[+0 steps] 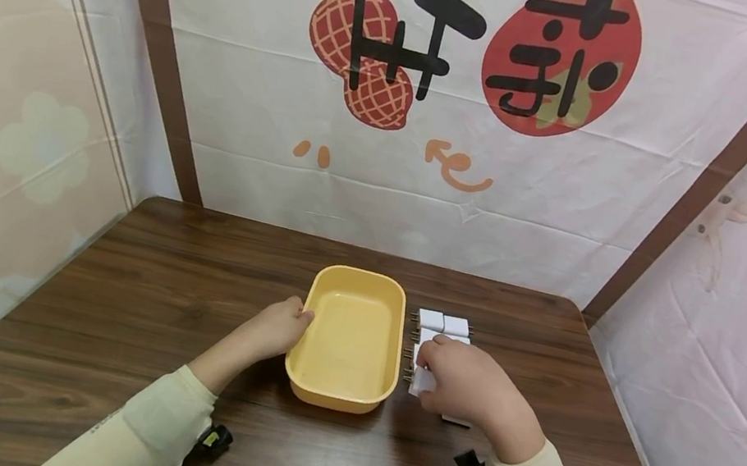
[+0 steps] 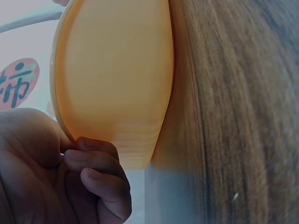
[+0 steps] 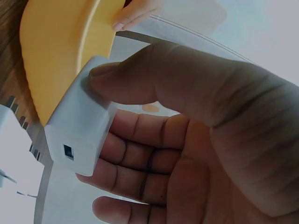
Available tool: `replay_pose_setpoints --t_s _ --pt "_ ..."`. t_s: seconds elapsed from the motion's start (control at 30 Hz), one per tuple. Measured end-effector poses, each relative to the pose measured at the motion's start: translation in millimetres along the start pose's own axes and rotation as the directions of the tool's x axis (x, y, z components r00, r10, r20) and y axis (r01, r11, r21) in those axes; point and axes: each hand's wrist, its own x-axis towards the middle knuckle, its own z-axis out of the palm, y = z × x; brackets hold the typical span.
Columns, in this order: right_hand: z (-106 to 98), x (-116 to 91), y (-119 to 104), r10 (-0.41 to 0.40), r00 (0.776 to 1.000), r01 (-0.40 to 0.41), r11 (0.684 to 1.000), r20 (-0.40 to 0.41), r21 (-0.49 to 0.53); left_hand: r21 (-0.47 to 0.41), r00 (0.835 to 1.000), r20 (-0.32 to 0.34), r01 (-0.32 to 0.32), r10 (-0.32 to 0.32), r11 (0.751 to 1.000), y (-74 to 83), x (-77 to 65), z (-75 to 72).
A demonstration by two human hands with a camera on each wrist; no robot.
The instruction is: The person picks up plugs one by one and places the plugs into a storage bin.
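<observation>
Fingers [image 2: 110, 186] gripping in both hands, we have the table [image 1: 109, 286] below; our left hand [image 1: 272, 328] pinches the left side of the yellow tub [image 1: 332, 401] on it. White chargers [image 1: 455, 326] cluster just right of the tub, and beside them our right hand [image 1: 477, 385] holds another charger [image 3: 77, 119], its dark port [image 3: 68, 151] showing.
</observation>
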Motion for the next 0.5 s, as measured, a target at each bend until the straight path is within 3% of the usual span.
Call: replay_pose_setpoints --t_s 0.5 --pt "-8 16 -17 -0.014 1.000 0.014 1.000 -0.024 0.017 0.023 1.000 0.004 0.025 -0.025 0.999 4.3 -3.6 -0.2"
